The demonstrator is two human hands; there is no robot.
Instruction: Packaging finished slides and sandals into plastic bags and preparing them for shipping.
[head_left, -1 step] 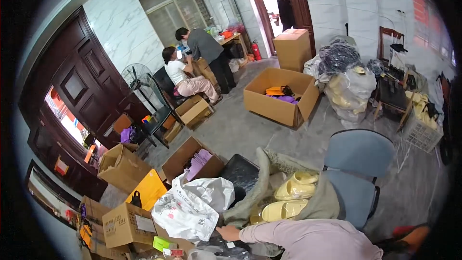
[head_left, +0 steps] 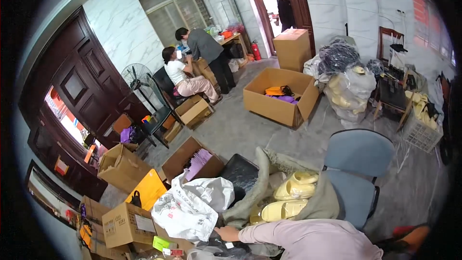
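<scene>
My right hand reaches in from the lower right, in a pale pink sleeve. Its fingertips are at the lower edge of a crumpled white woven sack, just over dark plastic wrapping. Only part of the fingers shows, so their grip cannot be made out. Beside the forearm a grey-green sack gapes wide, with pale yellow slippers in clear wrapping inside. My left hand is outside the picture.
Cardboard boxes crowd the left, near a yellow-orange board. A blue chair stands to the right. A large open box sits mid-floor. Two people work by the window; another person stands in the doorway.
My right hand has shifted very slightly to the left along the white sack's edge. Everything else looks the same.
</scene>
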